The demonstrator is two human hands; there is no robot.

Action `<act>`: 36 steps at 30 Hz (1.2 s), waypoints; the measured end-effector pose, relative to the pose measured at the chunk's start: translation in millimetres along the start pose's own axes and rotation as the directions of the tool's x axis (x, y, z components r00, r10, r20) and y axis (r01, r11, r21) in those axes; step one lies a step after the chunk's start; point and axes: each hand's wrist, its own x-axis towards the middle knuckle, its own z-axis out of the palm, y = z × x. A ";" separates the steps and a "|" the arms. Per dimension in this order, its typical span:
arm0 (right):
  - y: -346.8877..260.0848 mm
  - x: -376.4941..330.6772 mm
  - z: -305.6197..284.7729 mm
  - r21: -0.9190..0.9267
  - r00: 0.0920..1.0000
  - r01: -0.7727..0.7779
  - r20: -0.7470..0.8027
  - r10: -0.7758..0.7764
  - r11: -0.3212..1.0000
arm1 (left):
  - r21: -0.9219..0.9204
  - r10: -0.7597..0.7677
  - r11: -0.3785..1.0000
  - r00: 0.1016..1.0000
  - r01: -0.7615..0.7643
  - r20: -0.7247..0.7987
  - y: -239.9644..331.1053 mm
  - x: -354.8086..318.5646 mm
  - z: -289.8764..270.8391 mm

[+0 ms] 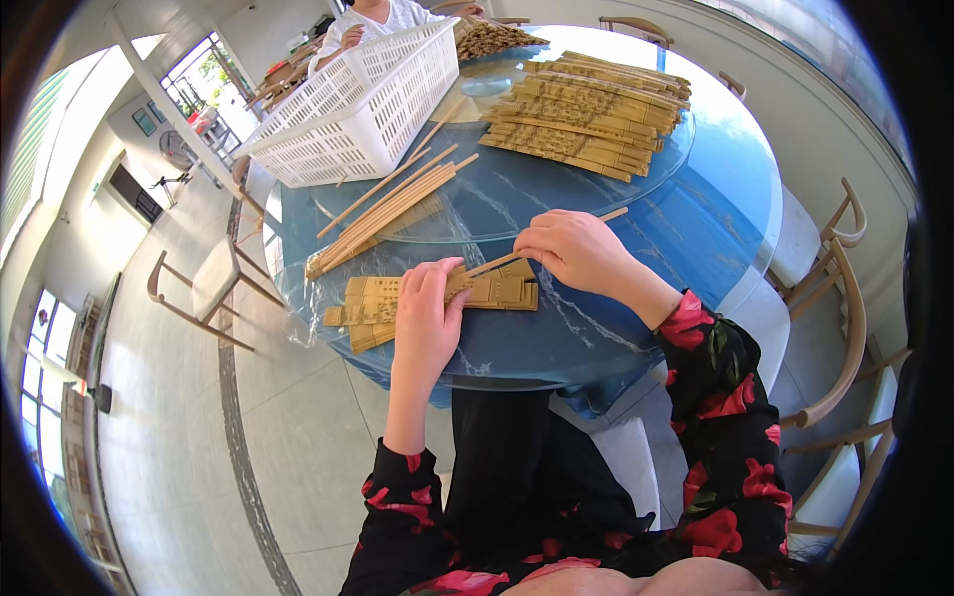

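Close to the table's near edge lies a loose pile of flat gold-brown printed paper sleeves (373,316). My left hand (427,310) rests over the pile, its fingers curled around a sleeve near one end of a chopstick. A pale wooden chopstick (490,264) slants up to the right from there, pinched by my right hand (574,250) along its length. Whether its lower end is inside the sleeve is hidden by my left fingers. Several more bare wooden chopsticks (393,212) lie in a bundle just beyond my left hand.
A white slotted plastic basket (373,139) stands at the far left of the blue-covered round table (715,214). Rows of filled gold sleeves (586,111) lie at the far right on a glass turntable. Another person (383,28) sits opposite. Wooden chairs (214,283) surround the table.
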 end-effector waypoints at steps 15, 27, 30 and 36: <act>-7.8 -0.9 2.0 0.131 0.996 -0.093 0.006 0.093 0.987 | -0.047 0.071 0.996 0.979 -0.081 -0.192 2.5 0.0 4.7; -9.1 -1.3 1.4 0.175 0.992 -0.108 0.083 0.095 0.979 | 0.035 0.094 0.995 0.973 -0.088 -0.210 3.9 2.0 -1.0; -7.1 -2.7 6.3 0.212 0.996 -0.065 0.077 0.050 0.975 | 0.056 0.149 0.989 0.962 -0.140 -0.230 5.8 4.1 -2.0; -24.6 2.2 9.3 0.302 0.979 -0.149 0.179 0.097 0.942 | 0.177 0.299 0.948 0.933 -0.266 -0.201 11.1 2.3 -3.6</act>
